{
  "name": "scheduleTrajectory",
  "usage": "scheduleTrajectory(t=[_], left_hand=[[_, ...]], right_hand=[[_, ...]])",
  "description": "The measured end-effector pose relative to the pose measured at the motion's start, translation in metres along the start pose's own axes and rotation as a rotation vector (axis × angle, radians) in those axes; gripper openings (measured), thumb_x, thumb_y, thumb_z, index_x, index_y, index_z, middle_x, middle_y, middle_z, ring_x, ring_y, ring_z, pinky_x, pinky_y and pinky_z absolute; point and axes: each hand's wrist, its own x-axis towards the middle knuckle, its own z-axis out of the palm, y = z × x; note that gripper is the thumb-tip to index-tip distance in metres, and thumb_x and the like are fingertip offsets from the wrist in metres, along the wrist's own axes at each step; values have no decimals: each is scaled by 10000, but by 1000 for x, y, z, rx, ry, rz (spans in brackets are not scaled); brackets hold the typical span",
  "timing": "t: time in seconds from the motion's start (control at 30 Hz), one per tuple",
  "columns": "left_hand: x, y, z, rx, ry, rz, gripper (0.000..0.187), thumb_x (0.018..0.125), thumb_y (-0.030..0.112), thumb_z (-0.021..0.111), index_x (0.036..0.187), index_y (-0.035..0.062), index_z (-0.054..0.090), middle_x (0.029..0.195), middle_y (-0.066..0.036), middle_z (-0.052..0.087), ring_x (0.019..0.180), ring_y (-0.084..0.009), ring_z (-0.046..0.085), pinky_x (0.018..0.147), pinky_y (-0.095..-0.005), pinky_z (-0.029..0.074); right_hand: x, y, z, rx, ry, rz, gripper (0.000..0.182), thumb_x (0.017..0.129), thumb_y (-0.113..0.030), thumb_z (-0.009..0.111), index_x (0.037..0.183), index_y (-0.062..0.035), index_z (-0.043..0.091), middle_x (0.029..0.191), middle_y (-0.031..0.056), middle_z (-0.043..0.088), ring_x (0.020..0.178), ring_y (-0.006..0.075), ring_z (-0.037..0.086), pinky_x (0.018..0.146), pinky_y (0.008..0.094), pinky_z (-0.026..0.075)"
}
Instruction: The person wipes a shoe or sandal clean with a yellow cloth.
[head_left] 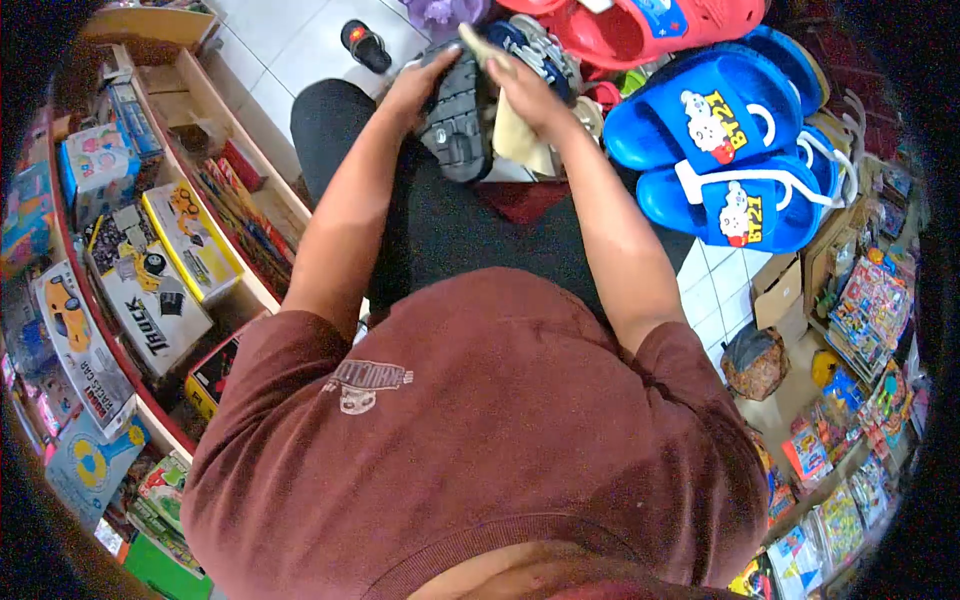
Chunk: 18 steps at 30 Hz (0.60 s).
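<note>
A dark shoe (455, 125) is held with its ridged sole showing, above the person's lap. My left hand (418, 88) is closed on the shoe's left edge, near its upper end. My right hand (525, 92) grips a pale yellow cloth (520, 135), which hangs below the fingers just right of the sole. Part of the cloth sticks up past the fingers. Behind my right hand lie dark blue and white footwear (545, 50), partly hidden by the hand.
Blue slippers (725, 125) and red clogs (650, 30) are stacked at the upper right. One black sandal (366, 46) lies on white floor tiles (300, 40). Boxed toys (150, 290) fill the left shelf (225, 130); packaged goods (870, 310) line the right.
</note>
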Motion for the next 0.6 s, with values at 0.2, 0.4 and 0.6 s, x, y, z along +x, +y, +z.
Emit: scheduleTrajectory(t=[0.2,0.4,0.6], left_hand=[[13,-1,-6,-47,223,133,497,800,362,748,1028,-60,619,918,-117,679,729,-222,662,679,-336,538],[-8,18,7,38,79,3,336,856,349,672,1026,60,654,805,-61,658,662,-164,618,620,-311,506],[21,3,-8,-10,106,259,507,829,409,689,1193,62,617,851,-76,681,674,-145,639,592,-291,498]], right_hand=[[-4,-7,-3,-18,-142,-25,538,984,-375,476,1425,-77,401,1405,48,454,1273,141,402,1061,277,280],[-1,-17,3,88,-40,-65,551,982,-355,467,1430,-48,370,1455,103,400,1361,191,320,1111,301,225],[2,13,19,-470,-158,-255,583,981,-401,435,1478,-133,290,1575,161,24,1458,245,-35,1168,363,41]])
